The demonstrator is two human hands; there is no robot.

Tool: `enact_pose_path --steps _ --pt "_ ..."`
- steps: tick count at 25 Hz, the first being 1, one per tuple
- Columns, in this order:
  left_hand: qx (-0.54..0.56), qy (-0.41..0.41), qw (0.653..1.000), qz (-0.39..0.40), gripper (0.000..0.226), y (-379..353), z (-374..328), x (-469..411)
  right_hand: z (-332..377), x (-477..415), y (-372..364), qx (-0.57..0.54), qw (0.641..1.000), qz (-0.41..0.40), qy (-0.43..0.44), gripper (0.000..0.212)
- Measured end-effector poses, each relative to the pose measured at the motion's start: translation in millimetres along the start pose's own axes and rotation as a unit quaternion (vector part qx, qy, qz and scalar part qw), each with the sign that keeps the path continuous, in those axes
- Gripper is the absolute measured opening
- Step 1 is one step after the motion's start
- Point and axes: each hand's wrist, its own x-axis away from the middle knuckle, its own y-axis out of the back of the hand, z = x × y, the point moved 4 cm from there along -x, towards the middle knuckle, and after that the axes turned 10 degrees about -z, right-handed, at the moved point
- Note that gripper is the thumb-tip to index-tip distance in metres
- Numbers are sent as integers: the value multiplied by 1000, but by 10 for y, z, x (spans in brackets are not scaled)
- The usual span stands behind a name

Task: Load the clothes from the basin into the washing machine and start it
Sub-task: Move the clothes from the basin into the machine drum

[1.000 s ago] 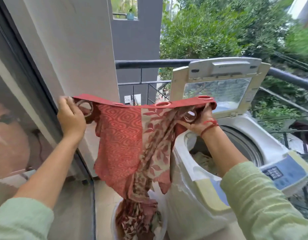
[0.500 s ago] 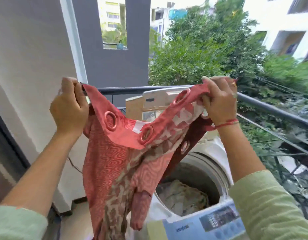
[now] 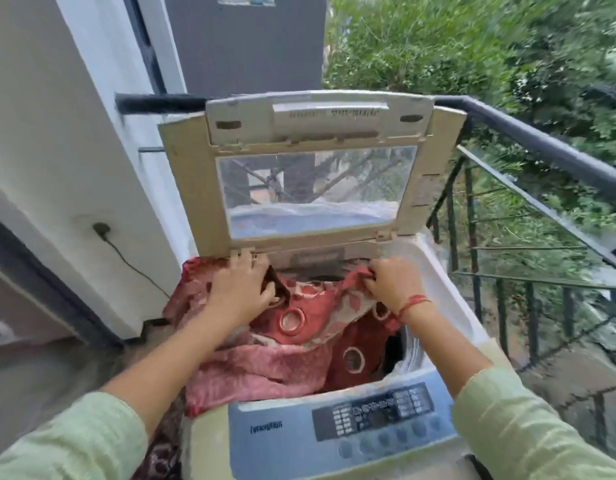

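Note:
A red patterned curtain (image 3: 282,355) with metal eyelet rings lies bunched over the open tub of the top-loading washing machine (image 3: 448,306). Part of it hangs over the machine's left side. My left hand (image 3: 242,289) grips the cloth near the back left of the opening. At the back right, my right hand (image 3: 393,284) clutches a fold of the same curtain. The lid (image 3: 313,168) stands upright behind both hands. The blue control panel (image 3: 376,417) faces me at the front. The basin is out of view.
A dark balcony railing (image 3: 542,147) runs behind and to the right of the machine, with trees beyond. A white wall (image 3: 57,133) with a plugged-in cable (image 3: 102,230) stands on the left. Tiled floor lies at lower left.
The curtain was held stretched up in the air between both hands. Both hands have come down and brought it onto the machine's tub opening.

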Motion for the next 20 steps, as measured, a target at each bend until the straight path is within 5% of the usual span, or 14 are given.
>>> enact_pose_path --steps 5,10,12,15,20 --pt "-115 -20 962 246 72 -482 -46 474 41 72 -207 -58 997 18 40 23" --pt "81 -1 981 177 119 -343 -552 73 105 -58 78 -157 987 -17 18 24" --pt "135 -13 975 176 107 -393 -808 -36 92 -82 197 -158 987 -36 -4 23" --pt "185 -3 978 99 47 -360 -788 -270 -39 -117 215 -111 994 -15 -3 22" --pt "122 -97 983 95 39 30 -313 -533 -223 -32 -197 -131 989 68 14 21"
